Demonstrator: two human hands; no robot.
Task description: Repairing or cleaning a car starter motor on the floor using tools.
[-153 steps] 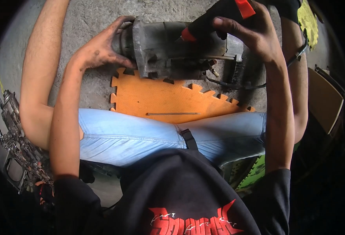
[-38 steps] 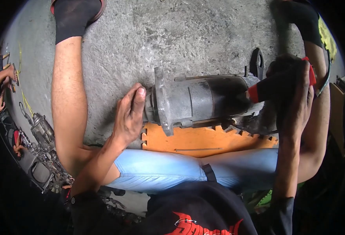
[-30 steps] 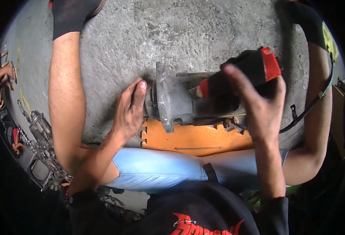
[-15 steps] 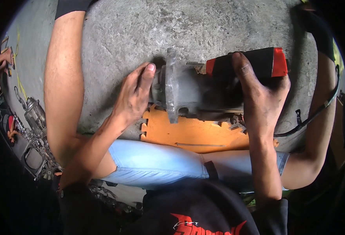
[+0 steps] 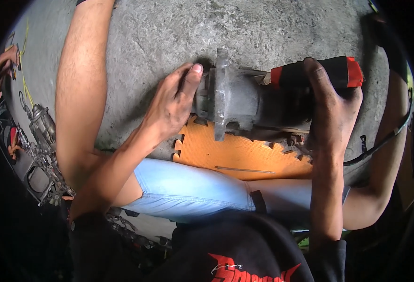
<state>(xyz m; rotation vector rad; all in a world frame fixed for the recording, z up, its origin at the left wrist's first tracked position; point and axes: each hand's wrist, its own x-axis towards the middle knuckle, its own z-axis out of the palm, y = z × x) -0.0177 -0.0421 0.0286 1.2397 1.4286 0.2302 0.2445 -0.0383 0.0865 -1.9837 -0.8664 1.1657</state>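
A grey, dirty metal housing (image 5: 242, 105) with a broad upright flange (image 5: 221, 94) lies sideways in front of me. My left hand (image 5: 175, 99) curls round its left end, beside the flange. Thumb and forefinger show on top; the other fingers are partly hidden. My right hand (image 5: 330, 101) grips a blocky black tool with red ends (image 5: 289, 76) over the housing's right part. The thumb lies across its top, and its fingers are out of sight behind. Shadow and the hand hide much of the housing's right end.
An orange foam mat (image 5: 202, 150) with notched edges lies under the housing, a thin metal rod (image 5: 244, 170) on it. My legs lie on either side. A black cable (image 5: 380, 144) curves at right. Metal parts (image 5: 41, 127) clutter the left, near another person's limbs (image 5: 5, 61).
Both hands, the housing and the black-and-red tool sit somewhat farther right and slightly higher in view. The whole scene has shifted a little too. Neither hold has visibly changed.
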